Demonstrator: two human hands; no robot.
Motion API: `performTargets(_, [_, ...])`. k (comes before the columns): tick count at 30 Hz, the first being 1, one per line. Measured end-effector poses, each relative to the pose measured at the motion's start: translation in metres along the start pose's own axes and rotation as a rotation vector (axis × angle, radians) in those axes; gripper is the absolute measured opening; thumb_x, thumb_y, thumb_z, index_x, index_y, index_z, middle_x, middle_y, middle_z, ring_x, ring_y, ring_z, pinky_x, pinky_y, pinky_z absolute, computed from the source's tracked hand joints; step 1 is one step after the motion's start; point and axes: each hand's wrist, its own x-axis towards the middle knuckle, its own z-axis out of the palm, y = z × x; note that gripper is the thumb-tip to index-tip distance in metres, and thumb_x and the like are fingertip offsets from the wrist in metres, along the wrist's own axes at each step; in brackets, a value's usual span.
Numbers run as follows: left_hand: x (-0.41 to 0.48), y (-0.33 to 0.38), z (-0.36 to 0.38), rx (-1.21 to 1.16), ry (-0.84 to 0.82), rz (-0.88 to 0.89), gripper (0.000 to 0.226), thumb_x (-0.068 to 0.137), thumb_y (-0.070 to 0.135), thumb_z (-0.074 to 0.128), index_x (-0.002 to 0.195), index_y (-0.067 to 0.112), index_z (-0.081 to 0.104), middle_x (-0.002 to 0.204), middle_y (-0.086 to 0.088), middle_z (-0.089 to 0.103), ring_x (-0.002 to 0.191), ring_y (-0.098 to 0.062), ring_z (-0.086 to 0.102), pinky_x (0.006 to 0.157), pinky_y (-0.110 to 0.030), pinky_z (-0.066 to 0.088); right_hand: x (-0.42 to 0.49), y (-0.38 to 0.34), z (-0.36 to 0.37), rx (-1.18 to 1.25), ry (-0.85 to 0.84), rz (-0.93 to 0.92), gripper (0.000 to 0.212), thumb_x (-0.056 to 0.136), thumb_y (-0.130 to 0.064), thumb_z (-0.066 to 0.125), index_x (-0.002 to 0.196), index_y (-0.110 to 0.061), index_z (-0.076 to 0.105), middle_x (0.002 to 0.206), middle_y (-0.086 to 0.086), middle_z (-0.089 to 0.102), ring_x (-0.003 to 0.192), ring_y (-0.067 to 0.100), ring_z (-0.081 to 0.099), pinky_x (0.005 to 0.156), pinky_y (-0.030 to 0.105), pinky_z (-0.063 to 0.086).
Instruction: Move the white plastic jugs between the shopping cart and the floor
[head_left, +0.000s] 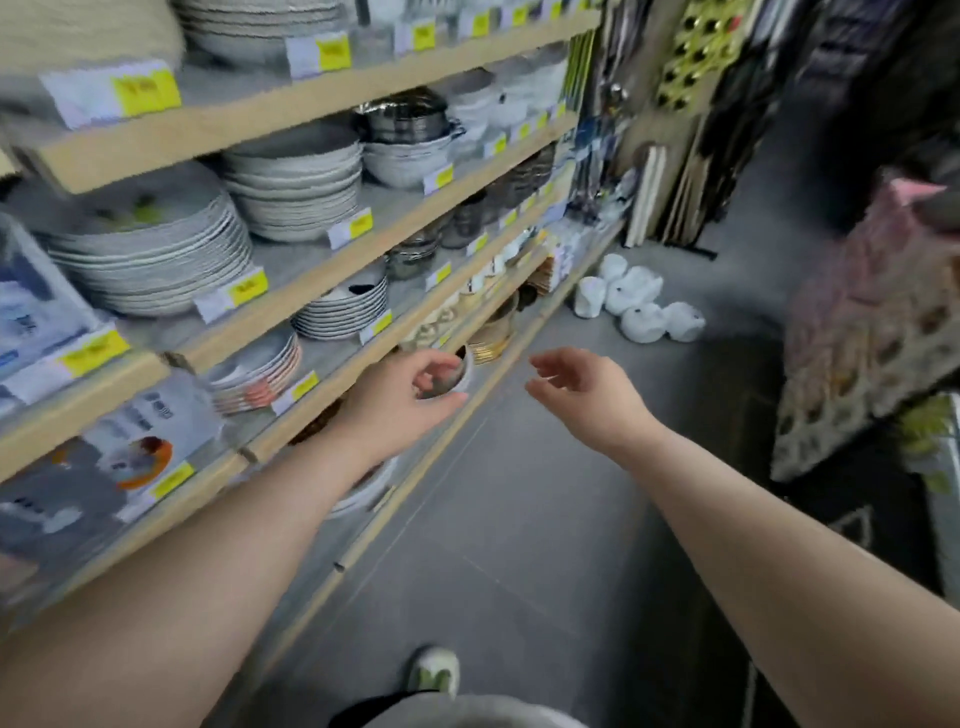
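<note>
The left hand (410, 395) and the right hand (582, 395) are reaching forward with loosely curled fingers, holding nothing, probably because the white plastic jugs (639, 304) are lying well ahead on the floor (519, 519), beside the shelf (322, 374).

Both my bare arms stretch forward, hands holding nothing.
My left hand (410, 397) has loosely curled fingers and its thumb pointing forward; my right hand (587, 397), level with it and not touching, shows relaxed, slightly bent fingers.
</note>
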Motion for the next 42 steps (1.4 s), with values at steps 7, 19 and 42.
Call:
performTargets(7, [0.174, 0.033, 0.055, -0.028, -0.207, 0.113, 0.034, 0.081, 0.024, 0.075, 0.113, 0.025, 0.064, 0.103, 0.009, 0.065, 0.093, -0.019, 0.061, 0.088, -0.038, 0.052, 0.103, 0.058, -0.064, -0.001, 0.194, 0.188, 0.03, 0.087, -0.022, 0.065, 0.117, -0.018, 0.066, 0.108, -0.002, 0.068, 0.095, 0.011, 0.064, 0.087, 0.022, 0.047])
performTargets(19, [0.429, 0.098, 0.216, 0.03, -0.331, 0.203, 0.034, 0.083, 0.03, 0.073, 0.115, 0.031, 0.06, 0.106, 0.012, 0.061, 0.086, -0.009, 0.056, 0.075, -0.017, 0.044, 0.296, 0.214, -0.203, -0.015, 0.297, 0.288, 0.029, 0.088, -0.022, 0.063, 0.115, -0.016, 0.066, 0.103, -0.004, 0.065, 0.092, 0.013, 0.063, 0.088, 0.024, 0.048])
performTargets(42, [0.921, 0.157, 0.385, 0.042, -0.43, 0.123, 0.033, 0.084, 0.029, 0.071, 0.116, 0.032, 0.061, 0.107, 0.012, 0.062, 0.093, -0.011, 0.06, 0.084, -0.027, 0.048, 0.751, 0.388, -0.386, 0.053, 0.226, 0.425, 0.027, 0.087, -0.023, 0.061, 0.114, -0.019, 0.064, 0.102, -0.009, 0.064, 0.095, 0.014, 0.065, 0.09, 0.035, 0.051])
